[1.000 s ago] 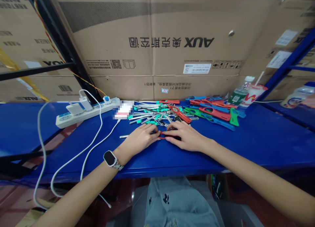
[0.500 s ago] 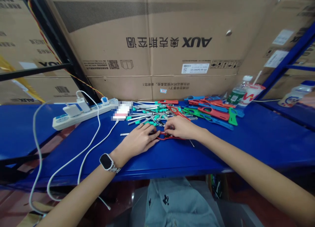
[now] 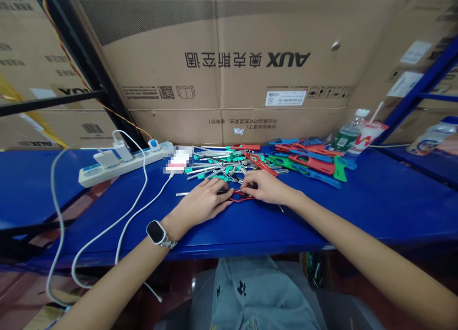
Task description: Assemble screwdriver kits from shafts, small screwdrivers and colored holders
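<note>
A red plastic casing [image 3: 236, 196] with a metal rod [image 3: 182, 194] at its left end lies on the blue table. My left hand [image 3: 205, 200] holds the casing and rod down, its fingers bent over them. At the casing's right part my right hand [image 3: 263, 187] is closed, thumb and fingertips pinched on something too small to make out. Just behind my hands is a pile of metal rods [image 3: 203, 168] with green ends and thin wires. Red, blue and green casings [image 3: 311, 164] lie to the right of the pile.
A white power strip [image 3: 107, 170] with plugs and a cabled phone [image 3: 179, 160] sit at the left. At the right back are a green-labelled bottle [image 3: 345, 137], a cup [image 3: 368, 134] and another bottle [image 3: 431, 138]. A cardboard box [image 3: 236, 89] stands behind the table [image 3: 322, 220].
The view has shifted slightly. My right fingers have bent a little more over the red casing; my left hand stays in place.
</note>
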`<state>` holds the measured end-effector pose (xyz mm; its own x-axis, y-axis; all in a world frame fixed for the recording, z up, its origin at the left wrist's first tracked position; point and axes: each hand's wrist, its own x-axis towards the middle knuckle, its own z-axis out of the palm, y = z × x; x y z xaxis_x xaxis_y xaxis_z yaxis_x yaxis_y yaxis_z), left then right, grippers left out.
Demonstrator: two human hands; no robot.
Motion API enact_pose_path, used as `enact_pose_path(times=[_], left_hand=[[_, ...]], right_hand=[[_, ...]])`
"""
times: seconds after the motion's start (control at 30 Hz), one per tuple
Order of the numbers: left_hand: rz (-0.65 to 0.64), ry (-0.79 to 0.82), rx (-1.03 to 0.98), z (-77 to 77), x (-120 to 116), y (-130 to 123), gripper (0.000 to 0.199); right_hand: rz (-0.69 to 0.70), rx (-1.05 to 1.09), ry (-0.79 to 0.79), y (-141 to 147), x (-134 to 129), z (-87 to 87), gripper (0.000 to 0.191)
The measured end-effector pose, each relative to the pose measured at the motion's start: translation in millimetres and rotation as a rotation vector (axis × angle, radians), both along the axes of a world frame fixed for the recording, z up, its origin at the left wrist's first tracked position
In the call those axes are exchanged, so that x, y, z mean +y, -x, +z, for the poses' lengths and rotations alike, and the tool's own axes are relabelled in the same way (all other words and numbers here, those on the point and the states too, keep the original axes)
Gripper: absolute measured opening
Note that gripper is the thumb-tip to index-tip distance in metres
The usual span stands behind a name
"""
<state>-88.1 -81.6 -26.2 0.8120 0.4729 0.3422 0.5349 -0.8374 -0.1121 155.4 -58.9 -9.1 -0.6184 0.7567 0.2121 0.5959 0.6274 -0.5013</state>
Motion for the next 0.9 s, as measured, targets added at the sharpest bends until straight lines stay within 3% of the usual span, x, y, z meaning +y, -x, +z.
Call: enact_pose_path(times=[0.13, 0.47, 0.9], left_hand=[[0.001, 0.026, -0.022, -0.3, 1.2, 0.9, 0.035], [0.04, 0.079, -0.081, 2.7, 3.7, 14.7, 0.031], [-0.001, 0.369, -0.284, -2.3, 15.2, 25.2, 0.027]], right_hand=[[-0.052, 0.032, 0.14, 2.7, 5.4, 1.2, 0.011], [-0.068, 0.042, 0.134, -0.6, 3.1, 1.7, 0.01], [-0.082, 0.074, 0.109, -0.6, 0.5, -3.5, 0.009]])
